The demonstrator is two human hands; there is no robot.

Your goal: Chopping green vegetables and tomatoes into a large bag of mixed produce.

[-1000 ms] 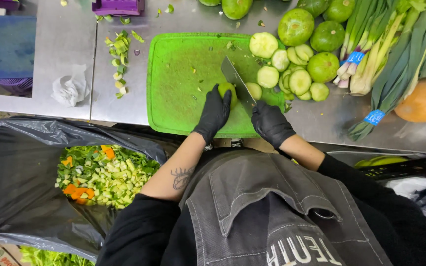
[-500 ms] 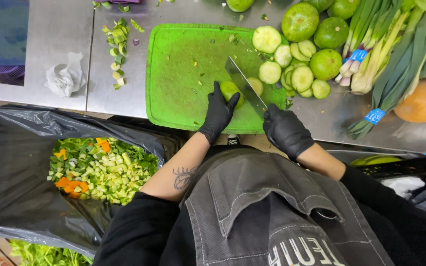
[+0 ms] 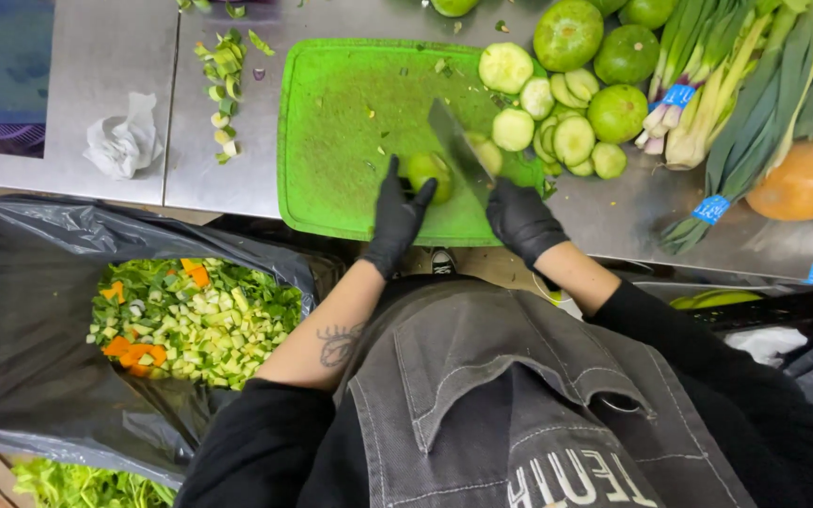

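Left hand [image 3: 397, 212], in a black glove, fingers spread and pressed on a small round green vegetable piece [image 3: 428, 171] — steadying it near the front edge of the bright green plastic cutting board [image 3: 341, 141]. Right hand [image 3: 522, 218], also black-gloved, closed tight around the handle of a broad steel-bladed knife [image 3: 458, 150]; the blade slants up and away, just right of the held piece, edge close beside it.

Cutting board lies flat on the grey steel desk [image 3: 115, 66]. At the board's right edge, a heap of pale green cut rounds [image 3: 557, 122], some overlapping. Beyond them, whole dark-green round fruits [image 3: 568, 36] in a cluster. Further right — bundled leeks with blue bands [image 3: 736, 103] and an orange squash [image 3: 806, 179].

Left of the board: scattered green trimmings [image 3: 223, 85] and a crumpled white paper towel [image 3: 122, 141].

Below the desk edge, a black plastic bin bag [image 3: 21, 310] holding chopped green and orange vegetable scraps [image 3: 185, 320].
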